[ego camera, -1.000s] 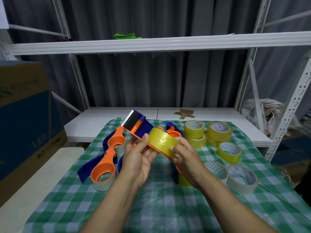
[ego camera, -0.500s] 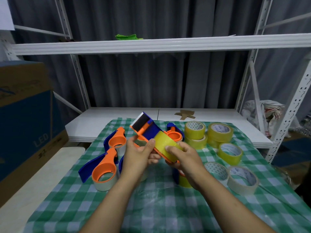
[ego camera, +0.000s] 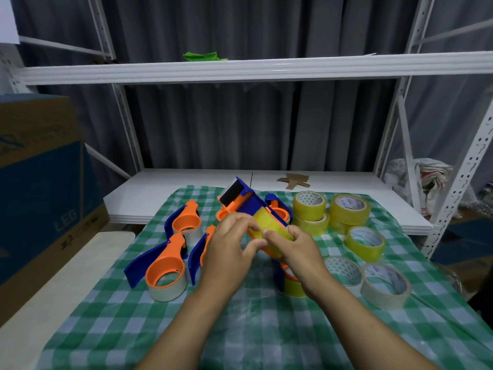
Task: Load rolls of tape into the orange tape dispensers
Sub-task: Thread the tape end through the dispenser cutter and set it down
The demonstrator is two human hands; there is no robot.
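Left hand (ego camera: 229, 247): at the middle of the view, back to the camera; fingers curled over the top of the held dispenser (ego camera: 252, 206), apparently gripping its frame, though the knuckles hide the contact.
Right hand (ego camera: 296, 249): just at 3 o'clock of the left hand; thumb and curled fingers pinch the yellow tape roll (ego camera: 266, 222) across its width.
Yellow tape roll: raised above the cloth between both hands; pressed against the dispenser's blue side plate.
Held dispenser: tilted, its black cutter end pointing to 11 o'clock; orange body below, partly hidden by the hands.
Other dispensers (ego camera: 170, 249): lying on the checked cloth (ego camera: 266, 329) at 9 o'clock of the hands; each has a roll in its orange ring.
Spare rolls (ego camera: 365, 251): grouped from 1 to 4 o'clock of the hands; some stacked in twos, some single.
Cardboard box (ego camera: 40, 182): at 9 o'clock, off the cloth.
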